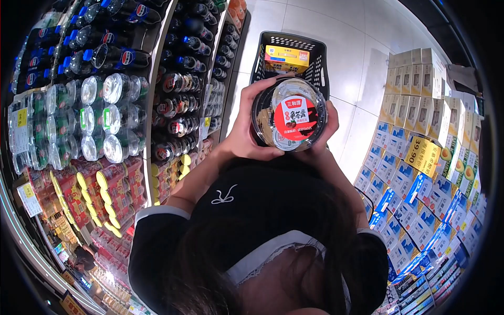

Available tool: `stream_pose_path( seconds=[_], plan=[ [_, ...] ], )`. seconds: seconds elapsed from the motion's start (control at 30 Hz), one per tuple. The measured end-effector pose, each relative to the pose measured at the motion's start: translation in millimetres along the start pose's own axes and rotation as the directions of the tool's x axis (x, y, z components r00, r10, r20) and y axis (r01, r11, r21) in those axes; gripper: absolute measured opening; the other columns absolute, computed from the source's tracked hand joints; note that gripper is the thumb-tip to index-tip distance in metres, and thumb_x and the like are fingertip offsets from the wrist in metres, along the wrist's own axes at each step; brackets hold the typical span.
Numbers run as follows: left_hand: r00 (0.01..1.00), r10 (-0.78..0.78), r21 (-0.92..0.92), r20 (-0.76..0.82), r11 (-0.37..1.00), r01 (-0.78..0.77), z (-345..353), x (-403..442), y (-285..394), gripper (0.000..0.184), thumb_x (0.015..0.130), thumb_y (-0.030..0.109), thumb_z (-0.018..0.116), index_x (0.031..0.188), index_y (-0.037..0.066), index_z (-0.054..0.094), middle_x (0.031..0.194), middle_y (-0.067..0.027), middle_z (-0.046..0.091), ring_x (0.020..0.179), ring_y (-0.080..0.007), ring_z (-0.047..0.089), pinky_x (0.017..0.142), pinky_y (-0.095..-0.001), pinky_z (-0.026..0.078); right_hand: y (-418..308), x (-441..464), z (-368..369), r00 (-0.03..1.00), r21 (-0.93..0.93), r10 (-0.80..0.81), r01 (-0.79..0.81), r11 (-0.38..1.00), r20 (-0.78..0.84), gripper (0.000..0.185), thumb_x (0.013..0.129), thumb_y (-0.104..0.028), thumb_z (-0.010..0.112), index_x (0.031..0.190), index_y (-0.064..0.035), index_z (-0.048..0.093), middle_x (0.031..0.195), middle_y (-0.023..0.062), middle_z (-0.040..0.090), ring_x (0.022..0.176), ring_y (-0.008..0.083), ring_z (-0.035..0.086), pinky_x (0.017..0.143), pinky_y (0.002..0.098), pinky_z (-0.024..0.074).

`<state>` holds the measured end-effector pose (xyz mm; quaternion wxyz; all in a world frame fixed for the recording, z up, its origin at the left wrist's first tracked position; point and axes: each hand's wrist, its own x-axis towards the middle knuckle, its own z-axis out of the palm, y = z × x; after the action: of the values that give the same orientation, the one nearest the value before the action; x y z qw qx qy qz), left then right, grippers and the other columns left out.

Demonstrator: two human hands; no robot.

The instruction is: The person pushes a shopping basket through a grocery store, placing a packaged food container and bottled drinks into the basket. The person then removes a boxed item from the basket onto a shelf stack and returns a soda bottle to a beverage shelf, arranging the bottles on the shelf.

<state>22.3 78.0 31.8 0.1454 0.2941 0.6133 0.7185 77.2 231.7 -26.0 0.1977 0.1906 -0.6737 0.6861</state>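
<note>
a round tub (294,122) is up in two hands
the left hand (242,126) and right hand (326,128) curl half open round its sides, by the near end of the black basket (324,65). a yellow box (284,55) is already inside, but the tub is not.

The label (294,122) is showing red and white; the basket (324,79) is looking black, the box (287,55) yellow.

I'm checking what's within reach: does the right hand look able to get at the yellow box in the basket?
Probably not: the right hand holds the round tub with the left hand, though the yellow box shows in the open basket.
</note>
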Motion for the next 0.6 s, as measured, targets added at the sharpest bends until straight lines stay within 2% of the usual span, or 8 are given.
stream_pose_path(
  seconds=[0.17,0.27,0.33,0.4,0.47,0.5,0.53,0.6],
  plan=[
    [1.000,-0.025,0.040,-0.008,0.999,0.026,1.2,-0.1,1.1,0.114,0.049,0.031,0.082,0.132,0.001,0.010,0.130,-0.0165,0.028,0.123,-0.0265,0.033,0.103,-0.0392,0.027,-14.9,13.3,-3.9,0.996,-0.259,-0.084,0.079,0.963,-0.011,0.093,0.069,-0.001,0.072,0.132,-0.0071,0.004,0.125,0.0249,0.034,0.112,0.0293,0.046,0.092,0.0386,0.0434],
    [1.000,0.017,-0.023,-0.016,1.000,-0.017,1.4,1.2,0.4,0.104,0.052,0.018,0.081,0.132,0.004,0.017,0.134,-0.0177,0.028,0.125,-0.0266,0.031,0.104,-0.0388,0.024,-12.0,12.7,-3.6,0.995,-0.318,-0.097,0.096,0.943,0.013,0.093,0.069,-0.004,0.073,0.132,-0.0057,0.004,0.125,0.0242,0.034,0.112,0.0289,0.046,0.092,0.0384,0.0428],
    [0.999,0.034,0.026,-0.025,0.999,-0.034,0.0,4.0,-0.1,0.100,0.054,0.019,0.081,0.132,0.004,0.020,0.135,-0.0191,0.028,0.126,-0.0277,0.030,0.104,-0.0392,0.024,9.4,-3.0,-4.2,0.999,-0.039,0.036,-0.036,0.999,-0.016,0.100,0.065,-0.005,0.077,0.132,-0.0021,0.003,0.125,0.0236,0.034,0.113,0.0288,0.045,0.093,0.0380,0.0419],
    [0.990,0.117,0.079,-0.078,0.991,-0.111,-3.4,11.9,-3.7,0.095,0.056,0.019,0.080,0.131,0.003,0.023,0.136,-0.0199,0.028,0.127,-0.0283,0.029,0.104,-0.0393,0.025,-6.2,18.4,-6.9,0.995,-0.162,0.095,-0.100,0.982,-0.035,0.098,0.064,-0.016,0.080,0.133,0.0033,0.012,0.132,0.0205,0.031,0.120,0.0292,0.039,0.101,0.0392,0.0301],
    [0.982,0.159,0.171,-0.104,0.975,-0.139,-8.1,21.3,6.7,0.092,0.056,0.018,0.080,0.130,0.004,0.028,0.135,-0.0201,0.029,0.125,-0.0312,0.031,0.102,-0.0408,0.028,-17.3,27.9,-19.3,0.937,-0.007,0.344,-0.345,0.939,0.062,0.096,0.068,-0.026,0.076,0.135,0.0018,0.013,0.134,0.0171,0.029,0.123,0.0276,0.035,0.102,0.0377,0.0285],
    [0.986,0.157,0.412,-0.049,0.903,-0.123,-10.5,25.6,14.0,0.091,0.057,0.019,0.080,0.130,0.004,0.028,0.135,-0.0218,0.029,0.125,-0.0321,0.031,0.102,-0.0416,0.029,-25.0,34.3,-19.6,0.938,-0.007,0.340,-0.341,0.940,0.067,0.096,0.068,-0.026,0.076,0.135,0.0018,0.013,0.134,0.0171,0.029,0.123,0.0276,0.035,0.102,0.0377,0.0285],
    [0.990,0.138,0.629,0.002,0.770,-0.109,-12.4,28.0,20.2,0.091,0.057,0.020,0.080,0.131,0.004,0.027,0.135,-0.0236,0.028,0.125,-0.0329,0.032,0.101,-0.0424,0.030,-33.9,39.4,-17.4,0.928,0.223,0.372,-0.366,0.904,0.014,0.095,0.070,-0.032,0.073,0.135,0.0009,0.013,0.133,0.0158,0.030,0.122,0.0264,0.036,0.102,0.0369,0.0289],
    [0.988,0.151,0.703,0.028,0.700,-0.127,2.1,34.7,25.9,0.092,0.059,0.019,0.079,0.133,0.008,0.026,0.136,-0.0237,0.025,0.126,-0.0371,0.027,0.102,-0.0443,0.027,-40.7,48.7,-12.8,0.910,0.448,0.413,-0.361,0.818,-0.022,0.095,0.072,-0.038,0.070,0.136,0.0000,0.013,0.131,0.0145,0.032,0.122,0.0252,0.036,0.101,0.0362,0.0293]
  ],
)
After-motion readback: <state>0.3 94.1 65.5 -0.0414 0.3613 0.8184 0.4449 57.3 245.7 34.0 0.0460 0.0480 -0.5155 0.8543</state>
